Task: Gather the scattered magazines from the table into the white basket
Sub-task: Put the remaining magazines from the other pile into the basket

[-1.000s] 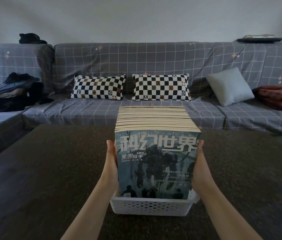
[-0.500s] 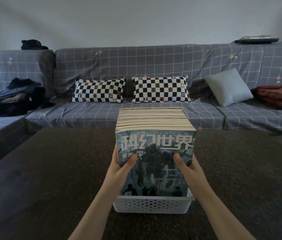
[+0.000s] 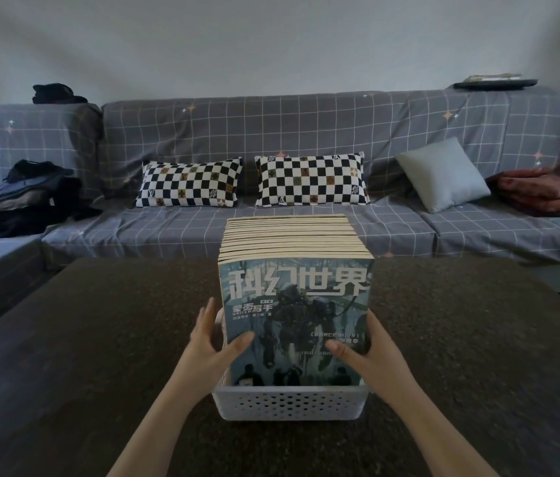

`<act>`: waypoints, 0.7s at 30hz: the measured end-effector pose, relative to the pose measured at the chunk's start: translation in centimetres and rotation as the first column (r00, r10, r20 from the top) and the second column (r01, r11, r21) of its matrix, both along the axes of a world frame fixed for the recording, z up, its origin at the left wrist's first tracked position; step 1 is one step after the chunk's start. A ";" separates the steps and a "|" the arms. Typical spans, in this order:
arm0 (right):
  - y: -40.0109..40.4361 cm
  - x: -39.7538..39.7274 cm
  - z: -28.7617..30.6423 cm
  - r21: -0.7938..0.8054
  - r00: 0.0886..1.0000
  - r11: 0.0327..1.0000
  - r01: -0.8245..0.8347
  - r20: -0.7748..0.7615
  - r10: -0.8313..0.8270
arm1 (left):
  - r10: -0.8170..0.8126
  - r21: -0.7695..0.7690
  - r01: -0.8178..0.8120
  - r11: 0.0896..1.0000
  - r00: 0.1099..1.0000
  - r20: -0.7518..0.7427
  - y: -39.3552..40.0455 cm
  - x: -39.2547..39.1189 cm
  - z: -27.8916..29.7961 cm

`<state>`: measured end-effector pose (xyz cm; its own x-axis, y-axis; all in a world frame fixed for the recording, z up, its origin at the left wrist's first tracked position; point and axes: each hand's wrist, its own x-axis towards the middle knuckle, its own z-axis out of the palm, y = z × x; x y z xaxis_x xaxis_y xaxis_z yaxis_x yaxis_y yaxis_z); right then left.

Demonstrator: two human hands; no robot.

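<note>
Standing on dark table (image 3: pixel 99 339): basket (image 3: pixel 288 402); sofa (image 3: pixel 271 132) behind.

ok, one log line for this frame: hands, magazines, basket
left hand: holds front magazine edge | right hand: same, other edge | magazines: upright row in white basket | dark table: no loose magazines seen

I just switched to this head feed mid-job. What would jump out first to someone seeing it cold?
The row of magazines standing upright in the white basket, centre of the dark table, front cover facing the camera. The left hand and right hand hold that front magazine's lower edges, thumbs on the cover. Behind, two checkered pillows lean on the grey grid-patterned sofa.
</note>
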<state>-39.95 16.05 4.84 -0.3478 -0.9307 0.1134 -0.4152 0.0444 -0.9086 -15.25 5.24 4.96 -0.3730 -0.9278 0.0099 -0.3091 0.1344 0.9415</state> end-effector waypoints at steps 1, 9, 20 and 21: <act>0.3 0.0 -0.6 0.045 0.998 0.999 0.020 0.062 -0.023 | 0.000 0.075 0.001 0.997 1.000 -0.011 -0.1 0.6 -0.4; 0.5 0.2 -2.3 0.187 0.861 0.982 0.014 0.497 -0.107 | 0.034 0.459 0.081 0.885 0.971 -0.236 -0.3 1.3 -2.3; 1.3 -3.1 -1.9 0.173 0.819 0.978 0.117 0.540 -0.194 | 0.032 0.433 0.104 0.895 0.955 -0.294 0.1 -2.9 -2.8; 1.6 -4.0 -1.7 0.174 0.820 0.977 0.121 0.538 -0.197 | 0.024 0.428 0.111 0.897 0.955 -0.297 0.3 -4.0 -2.8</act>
